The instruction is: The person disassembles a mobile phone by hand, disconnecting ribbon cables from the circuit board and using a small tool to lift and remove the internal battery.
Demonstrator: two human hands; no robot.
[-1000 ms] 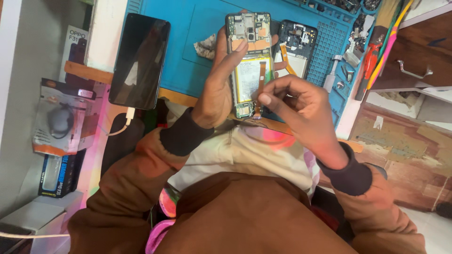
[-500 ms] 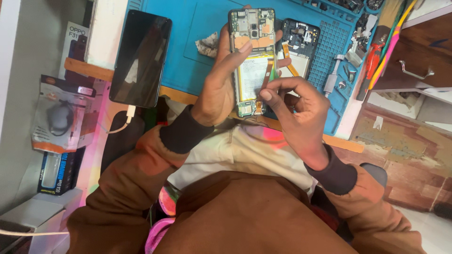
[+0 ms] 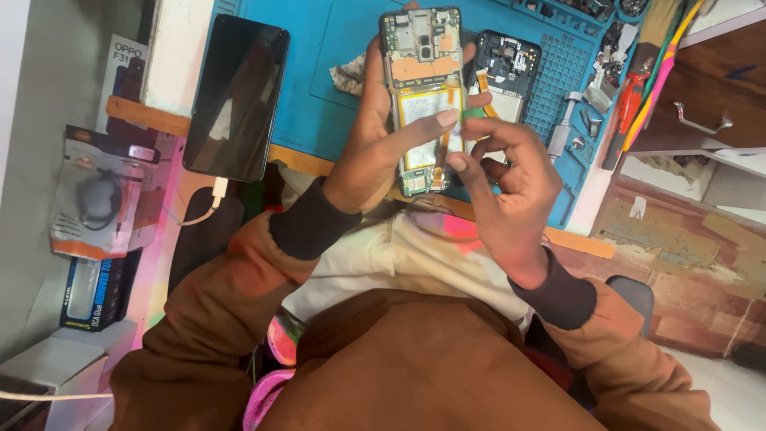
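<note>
Pinching a small green tool point(image 3: 472, 114) between thumb and forefinger, the right hand point(image 3: 511, 179) worked at the right edge of the opened phone point(image 3: 423, 96), its tip near the pale battery point(image 3: 423, 120). The fingers were pressed together on the tool; how much of it reached the phone could not be told. The left hand point(image 3: 375, 152) cupped the phone from behind and the left, thumb laid across the battery, holding it upright above the blue work mat point(image 3: 319, 88), back cover off and circuit board showing at the top.

A second earlier the right hand had been lower, at the phone's bottom end by the orange flex strip. It had since climbed to mid-height along the right side, while the left hand's hold and the phone's place over the mat hardly changed. That suggested the work had shifted from the lower connector area to the battery's edge.

Beyond the hands, a second stripped phone point(image 3: 507, 72) lay on the mat just right of the held one. A dark-screened phone point(image 3: 237, 96) on a white cable sat at the mat's left edge. Hand tools point(image 3: 630, 96) crowded the right side.
</note>
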